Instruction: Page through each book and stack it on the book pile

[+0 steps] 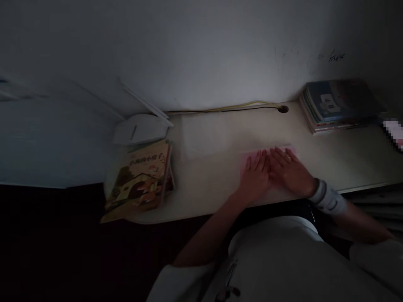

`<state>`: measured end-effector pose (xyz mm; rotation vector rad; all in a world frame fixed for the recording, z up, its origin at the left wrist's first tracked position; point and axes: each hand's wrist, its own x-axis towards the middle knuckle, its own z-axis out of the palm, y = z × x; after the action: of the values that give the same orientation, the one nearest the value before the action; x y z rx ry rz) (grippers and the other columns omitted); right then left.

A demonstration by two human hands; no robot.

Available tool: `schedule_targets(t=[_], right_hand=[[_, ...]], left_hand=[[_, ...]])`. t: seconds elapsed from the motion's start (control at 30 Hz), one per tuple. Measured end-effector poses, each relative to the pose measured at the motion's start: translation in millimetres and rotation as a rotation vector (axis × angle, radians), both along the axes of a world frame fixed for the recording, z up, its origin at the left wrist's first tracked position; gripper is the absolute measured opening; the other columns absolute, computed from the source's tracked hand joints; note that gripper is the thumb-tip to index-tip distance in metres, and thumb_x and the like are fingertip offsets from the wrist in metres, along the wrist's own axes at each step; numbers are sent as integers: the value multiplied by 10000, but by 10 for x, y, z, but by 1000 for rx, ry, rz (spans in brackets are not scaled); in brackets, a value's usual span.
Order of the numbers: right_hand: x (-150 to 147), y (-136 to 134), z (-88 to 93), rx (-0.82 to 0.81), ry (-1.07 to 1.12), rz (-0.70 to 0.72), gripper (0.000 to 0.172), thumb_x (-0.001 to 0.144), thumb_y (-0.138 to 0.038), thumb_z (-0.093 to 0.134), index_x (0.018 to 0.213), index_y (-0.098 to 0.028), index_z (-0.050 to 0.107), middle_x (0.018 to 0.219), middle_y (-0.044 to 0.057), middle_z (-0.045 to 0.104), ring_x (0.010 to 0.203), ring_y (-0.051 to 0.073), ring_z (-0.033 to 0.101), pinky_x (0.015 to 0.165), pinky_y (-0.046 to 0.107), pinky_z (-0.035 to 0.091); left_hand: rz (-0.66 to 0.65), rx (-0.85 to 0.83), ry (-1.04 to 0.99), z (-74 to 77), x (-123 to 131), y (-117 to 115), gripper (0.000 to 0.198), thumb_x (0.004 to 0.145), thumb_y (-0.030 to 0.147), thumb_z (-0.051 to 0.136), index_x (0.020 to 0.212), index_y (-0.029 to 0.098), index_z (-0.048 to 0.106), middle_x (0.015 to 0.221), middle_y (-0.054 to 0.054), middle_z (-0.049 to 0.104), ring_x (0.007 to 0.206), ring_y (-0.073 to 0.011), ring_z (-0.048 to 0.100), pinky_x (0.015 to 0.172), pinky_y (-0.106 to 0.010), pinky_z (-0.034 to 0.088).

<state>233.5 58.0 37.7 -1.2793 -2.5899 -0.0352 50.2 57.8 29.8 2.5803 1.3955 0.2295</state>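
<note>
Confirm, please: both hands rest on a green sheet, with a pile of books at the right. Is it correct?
Only the colour is wrong: the head view shows a pink sheet. The left hand and right hand rest on it, with the pile of books at the right.

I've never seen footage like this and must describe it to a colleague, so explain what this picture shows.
There is no machine here: you see a person's own two bare hands, filmed by one camera worn on the head, looking forward and down. The scene is dim. The left hand and right hand lie spread, palms down, on a pink sheet on a pale table; neither appears to grip anything. Illustrated books lie at the left end, near a white device with antennas. A stack of books sits at the right, and thin cables run along the wall.
</note>
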Motion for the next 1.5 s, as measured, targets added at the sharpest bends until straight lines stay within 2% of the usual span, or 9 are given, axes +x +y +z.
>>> schedule_targets(t=[0.1, 0.27, 0.47, 0.73, 0.83, 1.0, 1.2, 1.37, 1.5], right_hand=[[-235, -28, -194, -24, -55, -65, 547, 945, -386, 365, 1359, -36, 442, 1413, 206, 433, 1350, 296, 349, 1102, 499, 281], [-52, 89, -358, -62, -56, -56, 677, 913, -505, 397, 1349, 10, 436, 1417, 248, 405, 1346, 321, 347, 1101, 494, 274], [259, 116, -417, -53, -7, -188, 657, 936, -496, 323, 1397, -30, 377, 1451, 231, 363, 1372, 314, 300, 1092, 506, 268], [225, 62, -429, -3, 30, -264, 632, 938, -483, 336, 1392, -45, 389, 1429, 236, 397, 1367, 321, 305, 1093, 535, 243], [165, -36, -364, 98, 15, -217, 580, 916, -488, 412, 1360, -117, 454, 1384, 206, 470, 1327, 349, 360, 1079, 633, 173], [-2, -229, -333, 111, 25, 92, 633, 817, -588, 539, 1284, -161, 552, 1294, 154, 567, 1259, 311, 456, 1059, 513, 355], [-24, -327, -353, 210, 131, 150, 333, 912, -343, 491, 1155, -168, 637, 1241, 111, 619, 1223, 250, 516, 1007, 442, 463], [132, -230, -180, 122, 203, 22, 316, 942, -254, 408, 1125, -183, 656, 1145, 130, 671, 952, 213, 662, 798, 352, 550], [105, -47, 56, 95, 54, -87, 363, 957, -280, 345, 1053, -151, 670, 920, 128, 722, 705, 188, 653, 604, 301, 477]], left_hand=[[7, -48, 130, -146, 168, 26, 597, 916, 293, 334, 1458, 66, 234, 1532, -183, 215, 1436, -288, 104, 1141, -529, 113], [52, -44, 132, -230, 38, 167, 617, 928, 402, 309, 1453, 80, 261, 1527, -179, 230, 1425, -300, 162, 1127, -571, 93], [400, -24, -3, -252, -231, 245, 600, 923, 410, 323, 1406, 56, 345, 1477, -232, 321, 1382, -371, 254, 1095, -588, 186], [541, -176, -697, -306, -390, 275, 643, 881, 327, 454, 1455, 159, 219, 1317, -185, 532, 1197, -282, 523, 1005, -476, 395], [538, -230, -1013, -236, -389, 287, 621, 872, 320, 497, 1436, 264, 247, 1320, -123, 539, 1154, -226, 557, 955, -412, 452], [492, -232, -1154, 25, -341, 189, 636, 831, 400, 579, 1401, 268, 328, 1284, -121, 561, 1173, -225, 533, 921, -381, 469], [461, -356, -1295, 282, -356, 58, 675, 776, 499, 623, 1376, 316, 374, 1358, -105, 489, 1007, -194, 611, 793, -333, 519], [418, -811, -1416, 176, -294, -8, 569, 757, 649, 542, 1105, 202, 598, 1014, -105, 663, 724, -162, 627, 582, -283, 506], [310, -729, -1222, -22, -95, -164, 395, 705, 544, 664, 846, 174, 662, 836, -75, 682, 762, -182, 626, 687, -304, 502]])
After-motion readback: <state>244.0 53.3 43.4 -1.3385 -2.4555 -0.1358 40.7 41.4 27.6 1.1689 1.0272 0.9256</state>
